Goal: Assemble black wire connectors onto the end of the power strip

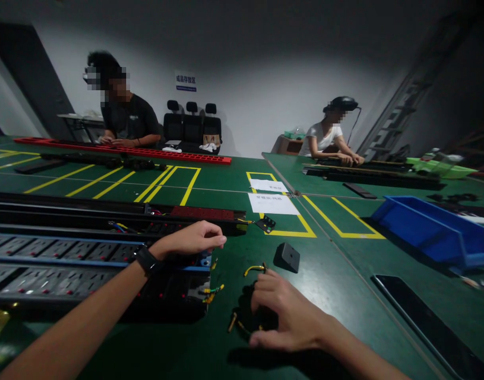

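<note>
My left hand (196,237), with a black watch at its wrist, is over the right end of the power strips. Its fingers are curled together; what they hold, if anything, is hidden. Under it lies a power strip with a blue edge (79,258), and nearer me a black power strip (63,281); yellow and green wire ends (214,291) stick out of it. My right hand (285,314) is low over the table, thumb and fingers apart. By its fingertips lies a short yellow wire (254,269), and near its thumb a brass-coloured terminal (233,322).
A black block (287,257) sits beyond my right hand, near a small black plate (266,224). To the right are a blue bin (432,232) and a phone (424,322). White papers (273,203) lie ahead. Two people work across the tables, one by a red rail (178,155).
</note>
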Action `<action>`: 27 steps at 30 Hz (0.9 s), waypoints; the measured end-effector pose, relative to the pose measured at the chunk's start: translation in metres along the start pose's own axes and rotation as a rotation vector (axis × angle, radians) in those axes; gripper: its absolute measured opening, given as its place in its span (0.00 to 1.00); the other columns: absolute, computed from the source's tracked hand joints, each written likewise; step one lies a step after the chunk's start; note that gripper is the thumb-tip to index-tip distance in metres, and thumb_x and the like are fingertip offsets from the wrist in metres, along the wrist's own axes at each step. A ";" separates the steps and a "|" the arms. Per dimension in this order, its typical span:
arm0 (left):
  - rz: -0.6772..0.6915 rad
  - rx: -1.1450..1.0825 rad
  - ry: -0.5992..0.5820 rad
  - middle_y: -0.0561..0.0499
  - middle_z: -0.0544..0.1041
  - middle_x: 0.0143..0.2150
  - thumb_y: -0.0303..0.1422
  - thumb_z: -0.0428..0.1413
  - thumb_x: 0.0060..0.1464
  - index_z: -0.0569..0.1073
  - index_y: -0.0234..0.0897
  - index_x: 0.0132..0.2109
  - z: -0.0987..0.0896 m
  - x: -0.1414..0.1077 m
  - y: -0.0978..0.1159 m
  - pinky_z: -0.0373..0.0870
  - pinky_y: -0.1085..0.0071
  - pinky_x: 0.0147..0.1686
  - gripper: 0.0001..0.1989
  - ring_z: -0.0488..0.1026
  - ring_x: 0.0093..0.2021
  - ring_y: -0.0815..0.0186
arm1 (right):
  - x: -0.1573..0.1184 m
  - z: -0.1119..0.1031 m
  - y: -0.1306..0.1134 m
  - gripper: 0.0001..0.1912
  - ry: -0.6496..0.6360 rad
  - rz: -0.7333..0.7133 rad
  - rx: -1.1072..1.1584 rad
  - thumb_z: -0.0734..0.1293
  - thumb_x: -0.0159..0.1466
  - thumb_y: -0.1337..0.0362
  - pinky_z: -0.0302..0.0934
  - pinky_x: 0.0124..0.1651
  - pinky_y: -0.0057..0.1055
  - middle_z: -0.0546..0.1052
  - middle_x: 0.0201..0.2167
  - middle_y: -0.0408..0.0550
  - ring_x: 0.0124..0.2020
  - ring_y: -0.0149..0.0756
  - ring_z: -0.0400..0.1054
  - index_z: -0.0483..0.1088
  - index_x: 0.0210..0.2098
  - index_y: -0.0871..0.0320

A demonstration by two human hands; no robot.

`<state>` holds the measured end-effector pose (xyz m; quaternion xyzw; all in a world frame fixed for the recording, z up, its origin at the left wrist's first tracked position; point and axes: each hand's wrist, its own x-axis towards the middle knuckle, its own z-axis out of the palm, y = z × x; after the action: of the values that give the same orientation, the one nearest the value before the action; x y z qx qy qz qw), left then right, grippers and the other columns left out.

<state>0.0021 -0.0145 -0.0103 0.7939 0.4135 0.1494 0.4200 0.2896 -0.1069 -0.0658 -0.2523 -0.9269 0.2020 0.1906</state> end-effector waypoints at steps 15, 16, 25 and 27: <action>0.160 0.143 0.025 0.49 0.81 0.33 0.41 0.55 0.66 0.78 0.35 0.38 0.011 -0.009 0.028 0.65 0.70 0.34 0.14 0.74 0.32 0.66 | 0.000 0.003 0.022 0.05 0.503 -0.136 -0.221 0.67 0.75 0.69 0.64 0.36 0.33 0.79 0.32 0.45 0.32 0.37 0.70 0.74 0.42 0.56; 0.196 0.229 0.046 0.49 0.82 0.35 0.39 0.56 0.66 0.79 0.36 0.40 0.015 -0.012 0.037 0.65 0.70 0.36 0.12 0.76 0.33 0.65 | 0.000 0.002 0.022 0.04 0.560 -0.138 -0.214 0.68 0.74 0.70 0.65 0.36 0.33 0.79 0.32 0.45 0.32 0.36 0.71 0.74 0.43 0.56; 0.320 0.689 0.066 0.53 0.81 0.37 0.40 0.61 0.66 0.79 0.41 0.41 0.060 -0.033 0.086 0.61 0.69 0.31 0.09 0.79 0.38 0.61 | 0.001 0.000 0.009 0.11 0.902 -0.149 -0.156 0.73 0.66 0.78 0.69 0.34 0.32 0.81 0.31 0.45 0.30 0.35 0.74 0.77 0.44 0.56; 0.317 0.688 0.086 0.53 0.80 0.36 0.37 0.60 0.66 0.79 0.41 0.40 0.064 -0.034 0.089 0.60 0.69 0.30 0.07 0.78 0.36 0.62 | 0.001 -0.001 0.008 0.12 0.923 -0.170 -0.151 0.73 0.66 0.78 0.70 0.33 0.32 0.81 0.31 0.45 0.30 0.35 0.74 0.77 0.44 0.56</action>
<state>0.0656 -0.1029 0.0249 0.9356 0.3288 0.0981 0.0829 0.2926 -0.0996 -0.0682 -0.2519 -0.7749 -0.0152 0.5795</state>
